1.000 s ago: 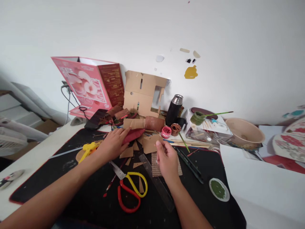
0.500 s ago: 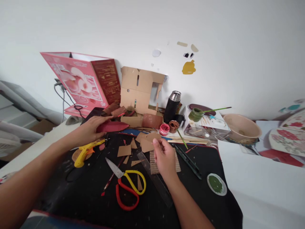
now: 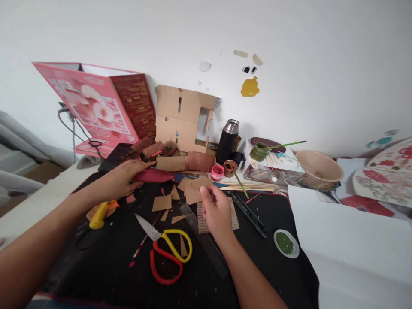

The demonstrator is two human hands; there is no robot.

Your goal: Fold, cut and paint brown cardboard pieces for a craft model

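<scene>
My left hand (image 3: 124, 179) reaches over the far left of the black mat, its fingers wrapped over one end of a red, pointed piece (image 3: 155, 175); the hand covers that end. Below that hand lies a yellow glue gun (image 3: 100, 216), partly hidden by the wrist. At mid-mat, my right hand (image 3: 219, 214) pinches a small cardboard piece (image 3: 193, 195) between thumb and fingers. Under the right hand are a corrugated cardboard square (image 3: 202, 219) and a clear ruler (image 3: 206, 244). Scissors (image 3: 165, 242) with one red and one yellow handle lie nearer me.
Cardboard scraps (image 3: 162, 203) and a red-tipped paintbrush (image 3: 141, 246) lie on the mat. Dark green pens (image 3: 249, 216) and a green paint lid (image 3: 286, 243) are rightward. Behind stand paint jars (image 3: 217, 172), a black thermos (image 3: 227, 141), sticks (image 3: 247, 187) and a bowl (image 3: 320, 167).
The view has shifted slightly, moving the scene leftward. My left hand has brought the red piece a little right and nearer me. My right hand keeps its pinch on the cardboard.
</scene>
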